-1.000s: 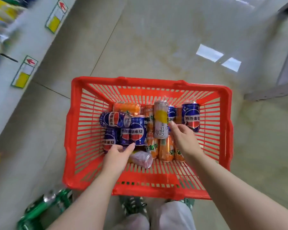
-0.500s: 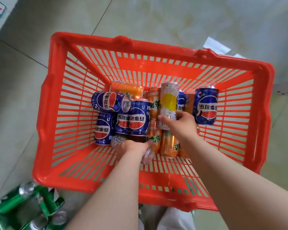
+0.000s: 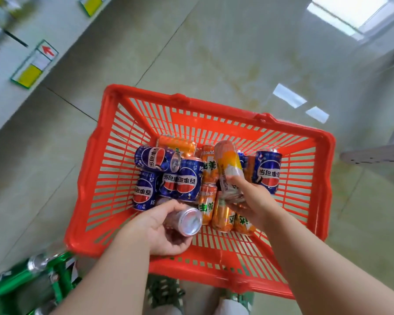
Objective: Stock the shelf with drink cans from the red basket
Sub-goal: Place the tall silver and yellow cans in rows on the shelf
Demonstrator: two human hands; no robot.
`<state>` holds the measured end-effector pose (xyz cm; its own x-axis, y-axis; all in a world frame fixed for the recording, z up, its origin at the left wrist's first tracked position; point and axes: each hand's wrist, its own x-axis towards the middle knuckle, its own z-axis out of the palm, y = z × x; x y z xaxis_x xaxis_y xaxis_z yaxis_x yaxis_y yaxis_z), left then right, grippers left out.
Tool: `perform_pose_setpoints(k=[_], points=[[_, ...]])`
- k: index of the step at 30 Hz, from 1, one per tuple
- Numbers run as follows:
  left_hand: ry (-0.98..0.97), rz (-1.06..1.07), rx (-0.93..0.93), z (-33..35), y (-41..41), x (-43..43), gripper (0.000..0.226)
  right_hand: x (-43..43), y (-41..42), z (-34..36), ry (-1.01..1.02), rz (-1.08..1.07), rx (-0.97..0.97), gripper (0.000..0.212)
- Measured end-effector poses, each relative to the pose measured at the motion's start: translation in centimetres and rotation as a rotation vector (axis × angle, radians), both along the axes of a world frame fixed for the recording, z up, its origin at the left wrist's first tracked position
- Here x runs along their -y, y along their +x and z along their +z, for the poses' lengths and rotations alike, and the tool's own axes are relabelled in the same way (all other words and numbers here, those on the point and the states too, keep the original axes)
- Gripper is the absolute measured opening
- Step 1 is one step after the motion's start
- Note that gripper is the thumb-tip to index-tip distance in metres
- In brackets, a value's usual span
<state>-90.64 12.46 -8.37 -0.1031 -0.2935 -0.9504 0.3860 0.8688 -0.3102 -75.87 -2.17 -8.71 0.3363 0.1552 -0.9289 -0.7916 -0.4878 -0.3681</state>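
Note:
The red basket [image 3: 105, 178] sits on the tiled floor below me, holding several blue cola cans [image 3: 189, 180] and orange cans [image 3: 221, 212]. My left hand [image 3: 155, 228] grips a pinkish can [image 3: 187, 220] lying on its side, silver end toward me, near the basket's front. My right hand [image 3: 250, 201] holds a tall slim can with a yellow and orange label [image 3: 226, 164], tilted and lifted above the other cans. Both forearms reach in from the bottom of the view.
A white shelf edge with price tags [image 3: 34, 64] runs along the upper left. A pack of green cans [image 3: 30, 285] lies on the floor at the lower left. A grey metal shelf leg [image 3: 373, 155] stands at the right. My shoes [image 3: 166, 292] show under the basket.
Both hands reached into the basket and closed on cans. The left one has lifted the pinkish can from the bottom; the right one has raised and tilted the tall slim can. The camera has pulled back.

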Motion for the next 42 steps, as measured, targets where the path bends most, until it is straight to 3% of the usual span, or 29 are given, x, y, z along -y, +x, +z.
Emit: perform_pose_setpoints(k=[3,8,13,20,23,25,31,37,42], points=[[0.029,0.075,0.083,3.9,-0.5,-0.4,0.059,0.0,-0.2,3.4,0.05,0.01,-0.032,0.025],[0.15,0.123,0.222,11.7,-0.2,-2.3,0.056,-1.6,0.2,10.4,0.173,0.067,-0.056,0.037],[0.367,0.223,0.381,21.3,0.3,-4.2,0.037,-5.2,0.8,19.2,0.341,0.069,-0.12,0.05],[0.649,0.049,0.615,35.9,-2.2,-10.8,0.024,-11.6,0.2,33.4,0.609,0.16,-0.134,0.043],[0.788,0.053,0.668,41.6,-4.2,-13.6,0.062,-15.0,-1.1,38.8,0.698,0.2,-0.132,0.047],[0.858,0.072,0.707,44.6,-5.9,-14.9,0.074,-17.0,-2.0,41.9,0.761,0.248,-0.118,0.048],[1.143,0.152,0.759,52.9,-12.4,-18.0,0.029,-23.5,-6.7,50.8,0.93,0.473,-0.051,0.05],[1.408,0.125,0.703,58.3,-20.2,-22.8,0.046,-30.7,-12.8,56.0,1.03,0.656,0.015,0.031],[1.607,-0.004,0.454,59.6,-26.9,-26.8,0.061,-36.2,-18.0,57.0,1.015,0.857,0.175,0.042]])
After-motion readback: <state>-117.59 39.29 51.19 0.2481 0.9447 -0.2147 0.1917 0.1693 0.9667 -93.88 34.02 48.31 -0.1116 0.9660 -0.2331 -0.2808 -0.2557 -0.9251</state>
